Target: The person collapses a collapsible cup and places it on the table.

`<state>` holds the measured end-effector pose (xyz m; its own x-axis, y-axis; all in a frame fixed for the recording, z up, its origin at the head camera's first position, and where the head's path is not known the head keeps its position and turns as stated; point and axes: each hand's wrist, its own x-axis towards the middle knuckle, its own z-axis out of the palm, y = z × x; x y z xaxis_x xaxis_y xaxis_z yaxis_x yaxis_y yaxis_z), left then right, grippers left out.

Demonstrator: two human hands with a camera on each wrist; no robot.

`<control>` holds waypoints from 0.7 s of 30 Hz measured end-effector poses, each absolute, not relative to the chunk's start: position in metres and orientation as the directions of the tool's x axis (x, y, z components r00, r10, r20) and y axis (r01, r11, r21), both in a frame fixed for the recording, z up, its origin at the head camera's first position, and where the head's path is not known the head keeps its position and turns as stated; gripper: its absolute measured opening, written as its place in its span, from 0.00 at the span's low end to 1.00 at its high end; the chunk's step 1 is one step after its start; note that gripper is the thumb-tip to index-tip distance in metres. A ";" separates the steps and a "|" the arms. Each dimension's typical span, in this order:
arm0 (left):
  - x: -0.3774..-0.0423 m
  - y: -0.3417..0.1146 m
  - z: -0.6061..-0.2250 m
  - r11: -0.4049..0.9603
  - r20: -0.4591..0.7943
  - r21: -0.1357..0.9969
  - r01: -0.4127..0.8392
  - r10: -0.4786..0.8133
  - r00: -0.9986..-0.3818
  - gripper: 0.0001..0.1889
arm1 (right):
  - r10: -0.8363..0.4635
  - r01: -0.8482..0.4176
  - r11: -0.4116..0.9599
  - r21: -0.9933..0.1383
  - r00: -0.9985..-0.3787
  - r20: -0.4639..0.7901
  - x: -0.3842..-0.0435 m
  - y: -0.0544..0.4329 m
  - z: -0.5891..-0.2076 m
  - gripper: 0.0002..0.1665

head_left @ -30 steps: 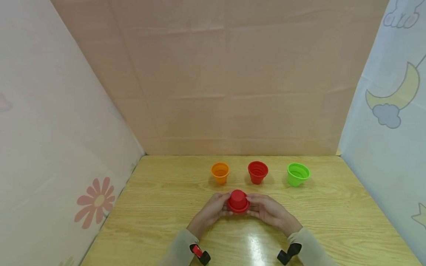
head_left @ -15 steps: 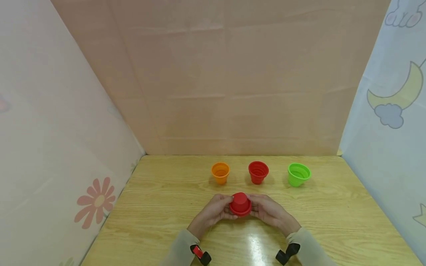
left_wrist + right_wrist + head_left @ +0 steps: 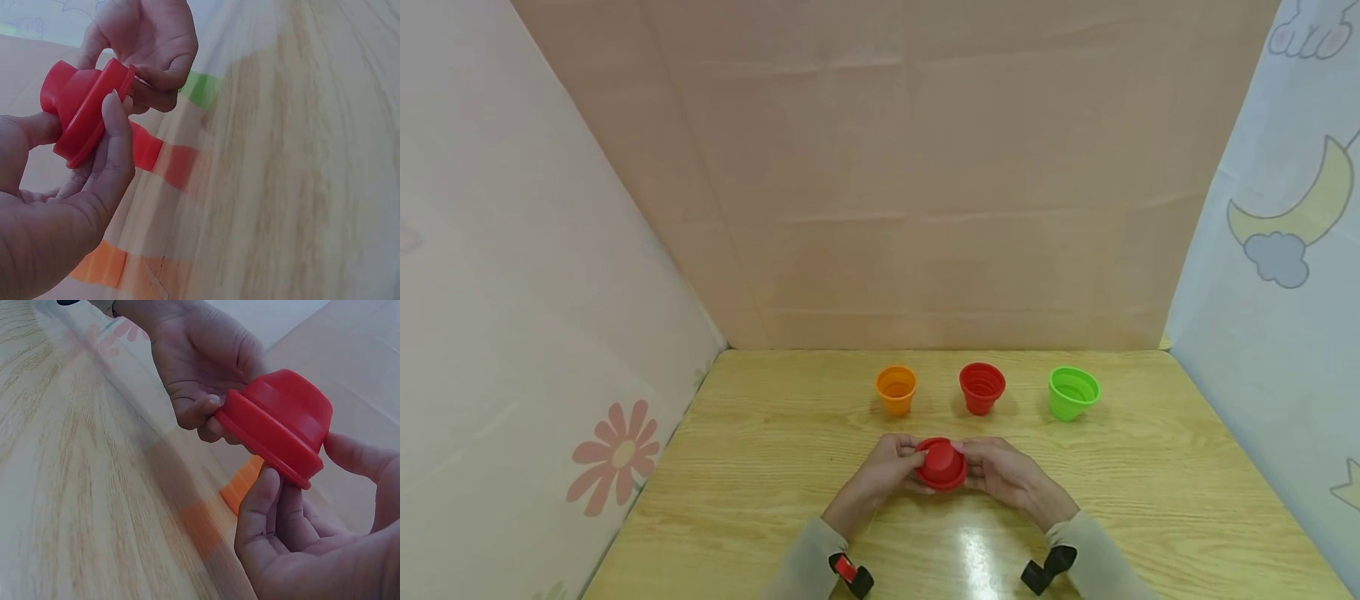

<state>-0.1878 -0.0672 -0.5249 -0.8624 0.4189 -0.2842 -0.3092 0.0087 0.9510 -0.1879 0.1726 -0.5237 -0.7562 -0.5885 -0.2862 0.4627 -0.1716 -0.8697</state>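
Note:
Both hands hold a red collapsible cup [image 3: 942,468] over the near middle of the table, its base turned upward and its walls partly folded into rings. My left hand [image 3: 880,473] grips it from the left, the thumb on the narrow base end and the fingers at the wide rim. From the other side my right hand [image 3: 1009,475] pinches it the same way, thumb against the base. In the right wrist view the cup [image 3: 278,422] shows a stepped side above its rim. Its hollow side is hidden in the head view.
Behind the hands, an orange cup [image 3: 897,390], another red cup [image 3: 982,388] and a green cup [image 3: 1073,393] stand upright in a row on the wooden table [image 3: 760,467]. A brown sheet [image 3: 910,208] rises at the back, with pale patterned walls at both sides.
The red cup's raised base has become lower and flatter in the head view. My left thumb has come up over it. The standing cups are unmoved.

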 end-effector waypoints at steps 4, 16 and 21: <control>-0.188 -0.066 -0.526 0.043 -0.280 0.957 -0.287 0.399 -0.873 0.11 | -0.570 0.449 -0.176 -0.876 -0.772 -0.281 -0.186 0.172 -0.524 0.14; -0.183 -0.061 -0.527 0.044 -0.291 0.955 -0.293 0.334 -0.897 0.12 | -0.466 0.368 -0.124 -0.921 -0.841 -0.274 -0.181 0.167 -0.525 0.10; -0.184 -0.061 -0.526 0.028 -0.303 0.950 -0.312 0.341 -0.890 0.15 | -0.381 0.292 -0.041 -0.956 -0.889 -0.255 -0.183 0.165 -0.524 0.15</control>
